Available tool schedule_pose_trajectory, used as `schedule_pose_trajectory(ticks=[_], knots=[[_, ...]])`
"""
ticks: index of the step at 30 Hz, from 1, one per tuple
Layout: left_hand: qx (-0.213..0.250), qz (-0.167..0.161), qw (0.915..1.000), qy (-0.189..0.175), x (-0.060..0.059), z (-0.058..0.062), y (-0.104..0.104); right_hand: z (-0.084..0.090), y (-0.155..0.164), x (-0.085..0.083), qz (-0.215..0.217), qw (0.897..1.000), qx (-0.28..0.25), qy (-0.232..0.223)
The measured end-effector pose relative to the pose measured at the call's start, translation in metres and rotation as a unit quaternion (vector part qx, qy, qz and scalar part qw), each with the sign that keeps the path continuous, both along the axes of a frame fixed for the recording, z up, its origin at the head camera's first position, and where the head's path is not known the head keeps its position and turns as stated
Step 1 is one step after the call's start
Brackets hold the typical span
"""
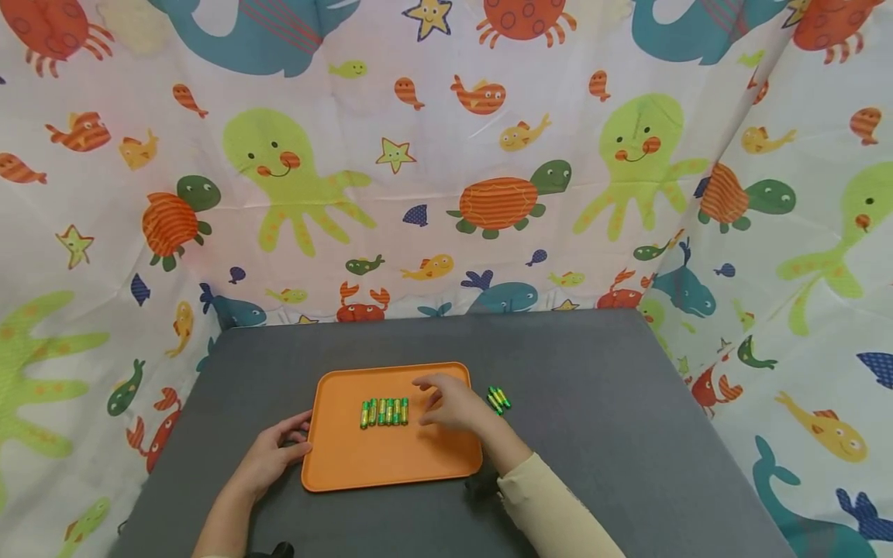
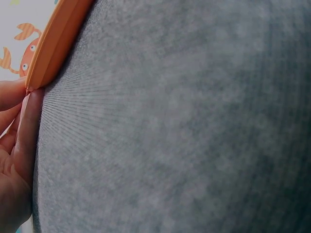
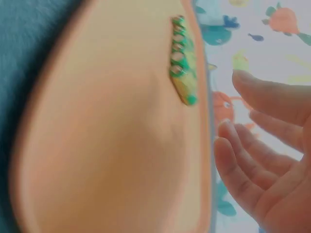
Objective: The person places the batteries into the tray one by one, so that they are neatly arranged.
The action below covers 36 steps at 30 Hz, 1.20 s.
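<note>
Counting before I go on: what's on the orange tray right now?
A row of green-and-yellow batteries lies on the orange tray. The right hand hovers over its right part, hiding whatever is beneath.

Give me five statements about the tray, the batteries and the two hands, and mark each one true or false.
1. A row of green batteries lies on the orange tray. True.
2. The right hand grips a battery. False: its fingers are relaxed and hold nothing, hovering above the tray just right of the row.
3. The left hand touches the tray's left edge. True.
4. All the batteries are on the tray. False: a few loose batteries lie on the grey table, just off the tray's right edge.
5. The tray stands on a bare wooden floor. False: it rests on the grey table.
</note>
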<state>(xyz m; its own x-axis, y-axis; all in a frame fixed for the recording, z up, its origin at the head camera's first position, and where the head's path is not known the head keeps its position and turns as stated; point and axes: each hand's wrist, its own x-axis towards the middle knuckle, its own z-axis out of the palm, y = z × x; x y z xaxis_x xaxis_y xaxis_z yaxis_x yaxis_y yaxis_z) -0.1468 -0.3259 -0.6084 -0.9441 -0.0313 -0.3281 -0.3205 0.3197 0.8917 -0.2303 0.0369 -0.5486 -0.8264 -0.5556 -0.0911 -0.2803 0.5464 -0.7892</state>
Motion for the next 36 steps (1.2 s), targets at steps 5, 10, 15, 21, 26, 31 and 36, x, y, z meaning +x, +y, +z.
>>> schedule_pose_trajectory(ticks=[5, 10, 15, 21, 26, 31, 36], knots=[[0.003, 0.000, 1.0000, -0.002, 0.000, 0.001, 0.000, 0.010, 0.020, -0.002, -0.021, 0.999, -0.027, 0.019], [0.005, 0.003, 1.0000, 0.001, 0.002, 0.003, -0.001, 0.016, 0.037, -0.005, -0.045, 0.997, -0.053, 0.025], [-0.001, 0.006, 1.0000, 0.000, 0.001, 0.001, -0.001, 0.017, 0.059, -0.010, -0.072, 0.995, -0.058, 0.024], [0.000, 0.005, 1.0000, 0.003, -0.001, -0.002, -0.002, 0.016, 0.093, -0.016, -0.102, 0.993, -0.049, 0.026], [-0.001, 0.006, 1.0000, 0.002, 0.000, -0.001, -0.001, 0.006, 0.115, -0.021, -0.099, 0.994, -0.042, 0.020], [-0.004, 0.004, 1.0000, 0.004, 0.000, 0.000, -0.001, -0.014, 0.134, -0.026, -0.091, 0.995, -0.035, 0.013], [-0.004, 0.003, 1.0000, 0.003, -0.001, 0.000, 0.001, -0.028, 0.147, -0.026, -0.093, 0.996, -0.011, -0.007]])
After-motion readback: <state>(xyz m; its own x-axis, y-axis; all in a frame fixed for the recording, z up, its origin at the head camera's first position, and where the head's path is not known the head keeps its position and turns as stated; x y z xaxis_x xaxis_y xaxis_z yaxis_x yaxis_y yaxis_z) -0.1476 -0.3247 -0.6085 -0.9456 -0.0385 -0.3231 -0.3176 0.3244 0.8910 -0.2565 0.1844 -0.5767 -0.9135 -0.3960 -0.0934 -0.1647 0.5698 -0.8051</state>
